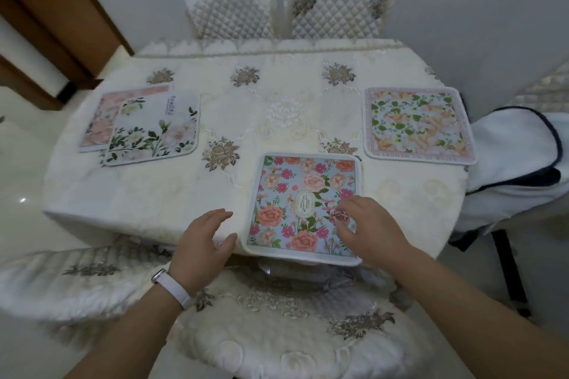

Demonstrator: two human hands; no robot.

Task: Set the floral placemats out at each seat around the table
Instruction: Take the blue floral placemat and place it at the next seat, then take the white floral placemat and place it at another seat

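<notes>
Blue rose placemat (295, 194) lies flat at bench (184, 194) near edge, centre. Right grip (369, 231) rests on its near-right part, fingers loosely bent, pinching nothing. Left grip (203, 243) spread, just left of it. Peach placemat (417, 124) far right; white placemat (154, 132) overlaps pink placemat (101, 120), left.

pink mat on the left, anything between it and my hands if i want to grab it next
Yes: the white Beautiful mat lies on top of the pink mat, covering most of it. Only the pink mat's top and left strips show, so the white one would likely need lifting off first.
</notes>
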